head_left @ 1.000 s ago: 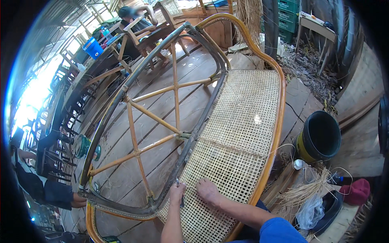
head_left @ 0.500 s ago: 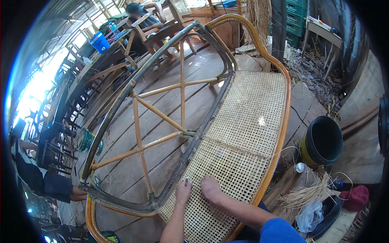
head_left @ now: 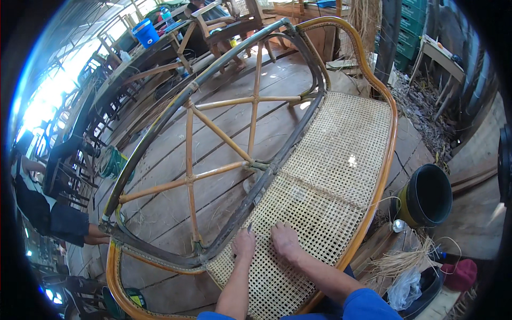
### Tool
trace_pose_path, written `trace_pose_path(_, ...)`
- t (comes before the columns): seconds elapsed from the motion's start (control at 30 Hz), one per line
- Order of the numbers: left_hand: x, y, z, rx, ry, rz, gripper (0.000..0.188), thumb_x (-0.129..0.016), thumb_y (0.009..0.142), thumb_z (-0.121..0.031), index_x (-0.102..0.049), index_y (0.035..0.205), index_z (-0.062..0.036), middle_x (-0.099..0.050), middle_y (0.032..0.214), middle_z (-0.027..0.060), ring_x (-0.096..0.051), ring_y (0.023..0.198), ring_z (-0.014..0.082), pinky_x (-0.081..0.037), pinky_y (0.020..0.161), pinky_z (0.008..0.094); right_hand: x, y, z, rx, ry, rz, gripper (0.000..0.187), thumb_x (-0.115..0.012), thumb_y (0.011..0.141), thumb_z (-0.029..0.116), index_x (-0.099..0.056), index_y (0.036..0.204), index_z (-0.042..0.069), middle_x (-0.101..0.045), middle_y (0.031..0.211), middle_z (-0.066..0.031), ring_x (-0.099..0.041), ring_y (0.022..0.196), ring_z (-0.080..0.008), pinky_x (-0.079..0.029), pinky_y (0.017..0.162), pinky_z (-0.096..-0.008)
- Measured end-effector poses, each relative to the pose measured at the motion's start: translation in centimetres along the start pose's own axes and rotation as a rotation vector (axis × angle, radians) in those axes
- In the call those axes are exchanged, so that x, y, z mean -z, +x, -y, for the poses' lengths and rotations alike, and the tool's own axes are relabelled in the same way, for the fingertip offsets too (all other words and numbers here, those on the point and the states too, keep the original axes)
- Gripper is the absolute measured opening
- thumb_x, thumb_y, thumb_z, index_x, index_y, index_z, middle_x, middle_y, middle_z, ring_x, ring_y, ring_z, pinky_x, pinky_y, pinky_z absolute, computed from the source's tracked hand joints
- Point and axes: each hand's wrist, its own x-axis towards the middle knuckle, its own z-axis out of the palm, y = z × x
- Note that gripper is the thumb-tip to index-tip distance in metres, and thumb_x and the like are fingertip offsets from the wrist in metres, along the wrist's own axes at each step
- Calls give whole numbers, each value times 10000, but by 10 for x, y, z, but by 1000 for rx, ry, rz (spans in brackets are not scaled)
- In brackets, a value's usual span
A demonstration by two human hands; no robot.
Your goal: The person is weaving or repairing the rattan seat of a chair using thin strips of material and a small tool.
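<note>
A cane-webbed panel of open woven mesh fills the right part of a curved rattan furniture frame. On the near part of the mesh, close to the dark inner rail, lies my left hand. Its fingers are closed round a small thin tool with a dark tip, whose kind I cannot make out. Just right of it, my right hand rests on the weave with its fingers bent down and pressed together. Whatever strand they may pinch is hidden.
Rattan crossbars span the frame's underside. Right of it stand a dark bucket, a bundle of loose cane strips, a clear plastic bag and a maroon cloth item. Two other people are at the far end and the left edge.
The view has shifted, so the frame appears farther right at the top. Both hands stay on the same area of the weave, the left still closed on the small tool.
</note>
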Motion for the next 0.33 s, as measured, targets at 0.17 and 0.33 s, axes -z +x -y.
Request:
trace_pose_path(0.17, 14, 7, 28, 193, -4, 65, 313, -454, 862, -269, -650, 967, -49, -631, 1024, 178, -612, 947, 367, -471, 823, 481, 1, 3, -1, 5, 84, 17, 184, -520, 869, 137, -624, 1009, 78, -550, 1079, -132, -523, 1027, -291, -483, 873, -381)
trace_pose_path(0.33, 24, 1, 48, 176, -43, 138, 378, -485, 858, -327, -637, 1058, -44, -606, 1099, 219, -610, 978, 369, -467, 839, 491, -6, 10, -2, -55, 109, -24, 212, -619, 756, 110, -632, 963, 68, -563, 1053, -141, -539, 1006, -332, -497, 837, -405)
